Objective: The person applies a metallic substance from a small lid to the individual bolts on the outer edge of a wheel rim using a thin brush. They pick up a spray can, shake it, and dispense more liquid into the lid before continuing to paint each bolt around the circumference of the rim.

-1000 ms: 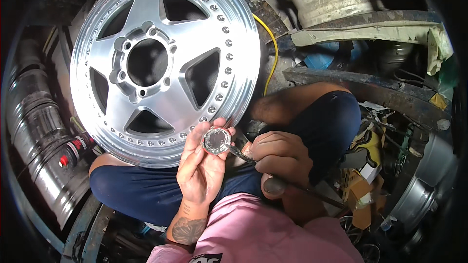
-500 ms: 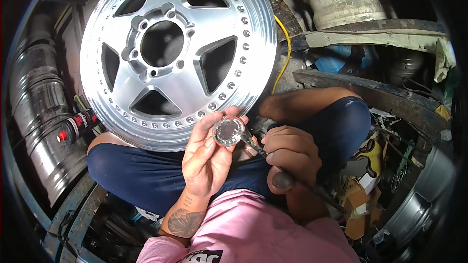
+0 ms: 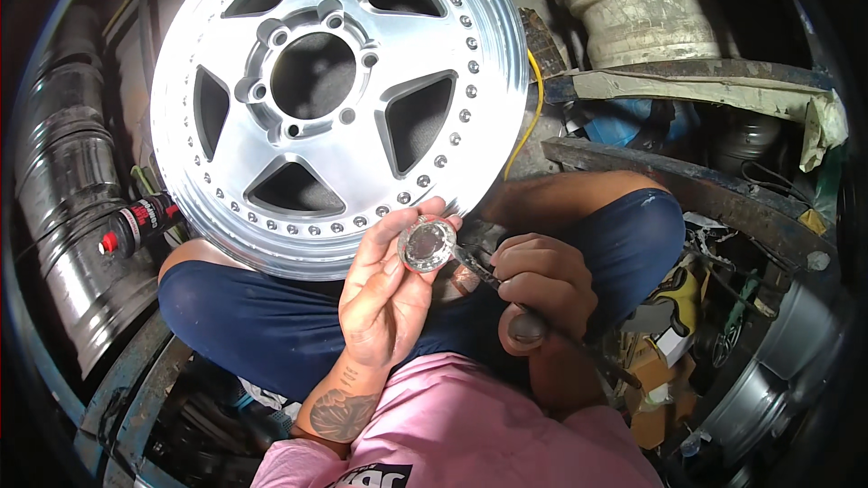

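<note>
My left hand (image 3: pixel 384 294), palm up, holds a round cap (image 3: pixel 428 245) with a red rim and a dark, rough grey face. The cap rests between thumb and fingers. My right hand (image 3: pixel 545 285) is closed around a slim dark tool (image 3: pixel 476 266), its narrow tip against or very near the cap's right edge. A rounded dark end shows below that fist, and a dark rod or hose runs from there to the lower right; the exact kind of tool is unclear. Just beyond my hands, a large silver alloy wheel (image 3: pixel 362 149) leans against my legs, face toward me.
Left of the wheel lies a black bottle with a red cap (image 3: pixel 136 224), beside stacked shiny rims (image 3: pixel 77 154). Worn rims (image 3: pixel 637 9) stand at the far right behind metal bars (image 3: pixel 696 185). A yellow cable (image 3: pixel 529 117) curves past the wheel. Cardboard scraps (image 3: pixel 653 375) clutter the right.
The cap is tilted slightly differently in my left hand, and the tool's tip has shifted a little along its edge. The wheel appears slightly farther right in the picture.
</note>
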Motion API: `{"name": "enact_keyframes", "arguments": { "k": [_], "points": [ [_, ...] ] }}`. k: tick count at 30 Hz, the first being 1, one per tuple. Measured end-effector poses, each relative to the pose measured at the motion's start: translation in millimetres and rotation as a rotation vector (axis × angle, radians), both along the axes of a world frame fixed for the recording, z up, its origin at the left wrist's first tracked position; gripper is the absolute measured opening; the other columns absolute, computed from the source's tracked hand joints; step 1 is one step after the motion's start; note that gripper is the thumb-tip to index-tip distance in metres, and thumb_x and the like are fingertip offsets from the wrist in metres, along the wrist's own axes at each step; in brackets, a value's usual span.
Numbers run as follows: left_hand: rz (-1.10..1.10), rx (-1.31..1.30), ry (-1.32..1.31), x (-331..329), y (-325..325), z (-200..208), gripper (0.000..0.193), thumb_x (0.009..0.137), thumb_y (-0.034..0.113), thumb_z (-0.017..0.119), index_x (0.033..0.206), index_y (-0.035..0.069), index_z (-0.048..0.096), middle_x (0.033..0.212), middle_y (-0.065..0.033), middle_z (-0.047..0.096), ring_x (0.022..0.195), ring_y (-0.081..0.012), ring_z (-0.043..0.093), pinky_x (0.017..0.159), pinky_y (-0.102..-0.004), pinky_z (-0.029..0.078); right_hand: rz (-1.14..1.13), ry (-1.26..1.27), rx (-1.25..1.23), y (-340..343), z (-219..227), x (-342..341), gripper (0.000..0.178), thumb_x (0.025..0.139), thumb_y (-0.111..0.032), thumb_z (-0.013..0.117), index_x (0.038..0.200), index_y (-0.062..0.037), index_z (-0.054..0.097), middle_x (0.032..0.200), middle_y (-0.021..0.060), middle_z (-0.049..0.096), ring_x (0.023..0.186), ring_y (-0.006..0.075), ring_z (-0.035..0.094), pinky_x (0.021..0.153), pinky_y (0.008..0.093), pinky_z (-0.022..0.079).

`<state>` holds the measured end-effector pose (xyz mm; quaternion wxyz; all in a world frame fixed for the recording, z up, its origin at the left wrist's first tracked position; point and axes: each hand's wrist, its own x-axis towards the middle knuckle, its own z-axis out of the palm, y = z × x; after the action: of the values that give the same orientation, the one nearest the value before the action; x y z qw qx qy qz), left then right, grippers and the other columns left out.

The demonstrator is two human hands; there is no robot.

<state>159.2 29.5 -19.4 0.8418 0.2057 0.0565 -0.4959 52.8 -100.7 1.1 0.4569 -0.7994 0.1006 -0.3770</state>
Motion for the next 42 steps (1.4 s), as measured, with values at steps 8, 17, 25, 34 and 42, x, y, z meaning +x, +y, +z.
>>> {"name": "enact_keyframes", "arguments": {
  "k": [8,17,25,34,42],
  "points": [
    [0.048,0.055,0.058,4,-2,-4,0.043,0.095,0.007,0.044,0.137,0.002,0.041,0.142,-0.0252,0.038,0.131,-0.0402,0.040,0.108,-0.0478,0.038,-0.099,-0.325,0.641,-5,-14,6,0.038,0.098,-0.036,0.050,0.099,0.0027,0.050,0.083,0.0159,0.055,0.061,0.0178,0.057,0.059,0.0303,0.051],
    [0.094,0.112,0.086,11,-3,-5,0.044,0.095,0.010,0.047,0.138,0.007,0.042,0.142,-0.0225,0.038,0.129,-0.0403,0.041,0.104,-0.0489,0.041,-0.361,0.118,0.358,-13,-42,24,0.017,0.095,-0.013,0.051,0.089,0.0020,0.056,0.080,0.0091,0.056,0.062,0.0127,0.054,0.058,0.0263,0.044],
    [0.119,0.064,0.104,15,1,-5,0.043,0.095,0.007,0.041,0.138,0.005,0.042,0.142,-0.0244,0.037,0.130,-0.0402,0.040,0.106,-0.0495,0.040,-0.330,0.267,0.199,-18,-47,28,0.008,0.090,-0.006,0.054,0.090,0.0018,0.056,0.079,0.0118,0.058,0.066,0.0225,0.058,0.061,0.0305,0.047],
    [0.126,0.047,0.118,16,2,-5,0.044,0.095,0.007,0.040,0.139,0.005,0.040,0.142,-0.0255,0.037,0.130,-0.0410,0.041,0.107,-0.0499,0.040,-0.315,0.329,0.045,-21,-37,37,0.006,0.088,-0.006,0.059,0.091,-0.0015,0.057,0.080,0.0124,0.060,0.069,0.0276,0.061,0.062,0.0339,0.050],
    [0.117,0.106,0.116,16,2,-3,0.044,0.095,0.010,0.044,0.139,0.007,0.042,0.142,-0.0230,0.038,0.128,-0.0403,0.041,0.104,-0.0500,0.041,-0.323,0.339,0.001,-22,-37,42,0.005,0.088,-0.007,0.059,0.090,-0.0021,0.057,0.078,0.0137,0.060,0.067,0.0290,0.063,0.060,0.0341,0.050]
  ]
}}
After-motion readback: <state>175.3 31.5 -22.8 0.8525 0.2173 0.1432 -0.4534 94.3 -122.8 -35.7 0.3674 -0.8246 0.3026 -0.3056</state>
